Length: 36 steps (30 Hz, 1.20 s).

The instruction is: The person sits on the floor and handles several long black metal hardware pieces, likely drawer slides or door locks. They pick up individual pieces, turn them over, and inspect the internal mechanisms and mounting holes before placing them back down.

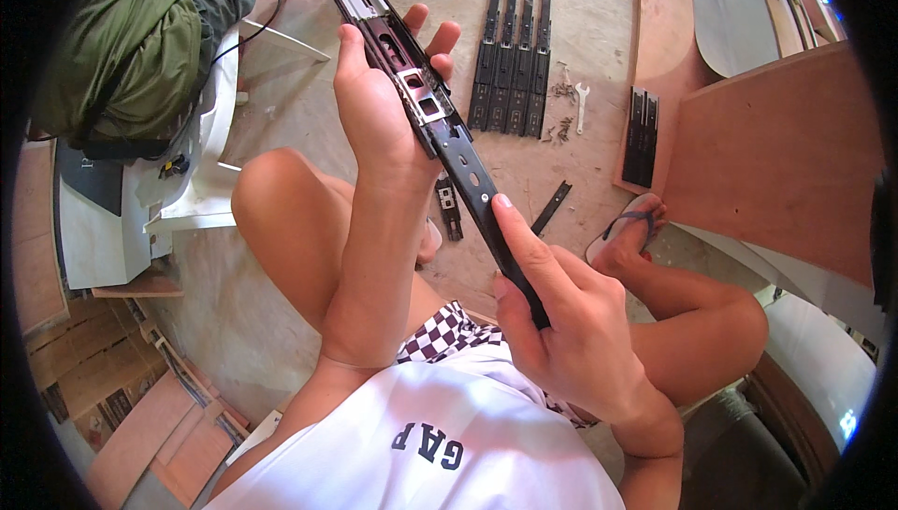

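Observation:
A long black metal drawer slide runs diagonally between my hands, pulled partly out, with silver ball retainers showing at its upper section. My left hand is wrapped around that upper section from below, thumb on one side and fingertips curling up on the other. Around the lower end closes my right hand, its index finger stretched along the slide's face near a small rivet. Beneath the slide, a short slide piece and a thin black strip lie on the floor.
Several black slides lie side by side ahead, beside loose screws and a wrench. More slides rest near a wooden panel at right. A white plastic chair with olive-green cloth stands at left.

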Motion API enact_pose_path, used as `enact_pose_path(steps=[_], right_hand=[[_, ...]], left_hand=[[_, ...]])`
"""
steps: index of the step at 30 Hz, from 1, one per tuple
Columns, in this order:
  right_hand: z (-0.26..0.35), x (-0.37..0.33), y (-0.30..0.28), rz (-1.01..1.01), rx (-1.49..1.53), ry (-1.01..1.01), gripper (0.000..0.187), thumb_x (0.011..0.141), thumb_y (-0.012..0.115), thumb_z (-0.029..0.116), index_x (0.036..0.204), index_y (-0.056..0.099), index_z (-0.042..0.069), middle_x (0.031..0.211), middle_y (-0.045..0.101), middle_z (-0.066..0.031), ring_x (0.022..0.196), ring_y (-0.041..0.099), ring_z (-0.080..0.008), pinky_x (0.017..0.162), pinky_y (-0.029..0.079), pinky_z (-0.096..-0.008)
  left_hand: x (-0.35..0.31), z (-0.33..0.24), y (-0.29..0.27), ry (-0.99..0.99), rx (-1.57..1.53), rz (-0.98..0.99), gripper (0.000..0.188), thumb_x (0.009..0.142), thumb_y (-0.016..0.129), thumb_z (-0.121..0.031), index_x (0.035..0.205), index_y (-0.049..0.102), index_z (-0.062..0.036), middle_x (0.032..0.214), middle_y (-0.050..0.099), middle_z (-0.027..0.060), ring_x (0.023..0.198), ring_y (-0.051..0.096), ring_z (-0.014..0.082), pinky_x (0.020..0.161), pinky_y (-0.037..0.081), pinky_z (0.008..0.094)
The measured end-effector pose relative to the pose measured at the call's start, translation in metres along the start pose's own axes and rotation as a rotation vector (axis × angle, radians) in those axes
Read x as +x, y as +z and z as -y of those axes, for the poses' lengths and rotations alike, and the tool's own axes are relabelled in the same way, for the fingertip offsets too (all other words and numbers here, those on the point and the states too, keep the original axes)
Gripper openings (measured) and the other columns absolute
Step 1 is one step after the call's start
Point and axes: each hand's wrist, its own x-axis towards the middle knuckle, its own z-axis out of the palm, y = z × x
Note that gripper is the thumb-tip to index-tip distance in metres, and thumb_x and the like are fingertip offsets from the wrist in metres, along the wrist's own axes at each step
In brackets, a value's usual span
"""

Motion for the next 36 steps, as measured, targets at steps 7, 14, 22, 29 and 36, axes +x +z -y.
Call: enact_pose_path(steps=[7,14,22,29,36], right_hand=[[0.0,0.001,0.003,-0.003,-0.084,0.013,0.065,0.088,0.071,-0.001,0.151,0.056,0.004,0.08,0.061,-0.0121,0.059,0.055,-0.0226,0.058,0.05,-0.0348],[0.0,0.003,0.005,-0.046,-0.058,0.01,0.062,0.089,0.071,-0.002,0.149,0.057,0.003,0.096,0.058,-0.0146,0.067,0.059,-0.0212,0.061,0.053,-0.0347],[-0.003,0.007,0.006,-0.048,-0.049,0.056,0.062,0.092,0.071,-0.001,0.152,0.054,0.002,0.108,0.05,-0.0168,0.072,0.061,-0.019,0.063,0.055,-0.0335],[-0.005,0.008,0.002,0.0,-0.051,0.058,0.065,0.094,0.072,0.004,0.155,0.051,0.005,0.104,0.051,-0.0159,0.066,0.06,-0.0198,0.06,0.052,-0.0345],[-0.004,0.008,0.007,-0.066,-0.061,0.065,0.061,0.096,0.072,0.009,0.154,0.053,0.006,0.099,0.051,-0.0139,0.064,0.056,-0.0198,0.058,0.052,-0.034]], left_hand=[[-0.008,0.004,0.011,-0.05,-0.035,-0.025,0.045,0.115,0.033,-0.044,0.131,0.049,-0.0042,0.118,0.062,0.0176,0.101,0.07,0.032,0.083,0.063,0.033],[-0.017,0.013,0.016,-0.072,-0.077,0.027,0.049,0.114,0.037,-0.045,0.13,0.048,0.0003,0.115,0.061,0.0184,0.103,0.07,0.0343,0.088,0.064,0.0359],[-0.029,0.024,0.021,-0.107,-0.075,0.089,0.051,0.114,0.039,-0.044,0.126,0.059,0.0008,0.113,0.067,0.013,0.106,0.069,0.0222,0.091,0.062,0.03],[-0.025,0.028,0.014,-0.193,-0.159,0.119,0.054,0.112,0.043,-0.047,0.122,0.059,0.0041,0.114,0.066,0.0158,0.102,0.069,0.0232,0.086,0.063,0.0293],[-0.027,0.028,0.018,-0.265,-0.281,0.122,0.055,0.112,0.039,-0.054,0.12,0.058,-0.0027,0.112,0.068,0.0152,0.101,0.072,0.0335,0.082,0.065,0.0357]])
